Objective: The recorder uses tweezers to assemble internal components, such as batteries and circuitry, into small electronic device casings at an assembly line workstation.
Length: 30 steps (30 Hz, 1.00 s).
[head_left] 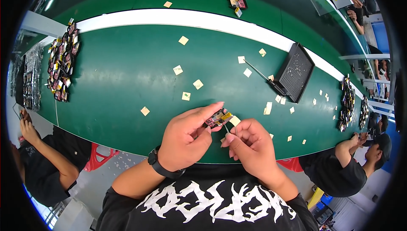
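Green table (127, 74) below: my left hand (186, 140) pinches a small circuit board (218, 117); my right hand (250, 146) grips thin tweezers (227, 128).

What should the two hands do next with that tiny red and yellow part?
Probably press the small tan paper square down onto the small red and yellow circuit part. The left hand pinches the part, and the right hand holds the square right against its edge.
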Motion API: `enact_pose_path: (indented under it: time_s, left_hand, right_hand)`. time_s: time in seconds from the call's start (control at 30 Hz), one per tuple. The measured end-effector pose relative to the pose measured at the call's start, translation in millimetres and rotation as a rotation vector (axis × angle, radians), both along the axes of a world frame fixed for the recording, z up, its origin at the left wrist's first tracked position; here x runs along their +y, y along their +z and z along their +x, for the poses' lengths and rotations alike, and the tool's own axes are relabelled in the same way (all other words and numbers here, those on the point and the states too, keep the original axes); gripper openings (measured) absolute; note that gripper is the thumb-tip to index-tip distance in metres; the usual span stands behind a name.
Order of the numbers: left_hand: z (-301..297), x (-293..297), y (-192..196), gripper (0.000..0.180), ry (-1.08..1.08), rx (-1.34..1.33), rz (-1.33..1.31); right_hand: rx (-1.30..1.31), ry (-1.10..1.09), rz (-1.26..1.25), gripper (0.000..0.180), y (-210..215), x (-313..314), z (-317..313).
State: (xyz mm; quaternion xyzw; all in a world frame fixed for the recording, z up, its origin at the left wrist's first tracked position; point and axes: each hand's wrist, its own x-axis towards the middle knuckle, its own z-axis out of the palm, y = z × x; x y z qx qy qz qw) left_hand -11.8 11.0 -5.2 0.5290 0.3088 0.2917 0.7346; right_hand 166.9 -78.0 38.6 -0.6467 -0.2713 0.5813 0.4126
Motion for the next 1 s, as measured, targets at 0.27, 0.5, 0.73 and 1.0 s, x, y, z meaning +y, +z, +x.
enact_pose_path:
  time_s: [0.27, 0.5, 0.73, 1.0]
  left_hand:
    - [1, -3, -1, 0.065, 0.017, 0.027, 0.093]
    - [3, 3, 2, 0.046, 0.015, 0.114, 0.2]
    - [6, 2, 6, 0.037, 0.052, 0.019, -0.102]
    - [3, 1, 7, 0.039, 0.037, -0.009, -0.235]
  right_hand:
    - [0.244, -0.06, -0.115, 0.019, -3, 6, 2]
    - [0.34, -0.141, -0.091, 0.02, -8, 6, 3]
    - [0.165, -0.06, 0.047, 0.02, -13, 2, 1]
    - [0.138, -0.065, 0.066, 0.019, -15, 0, 4]
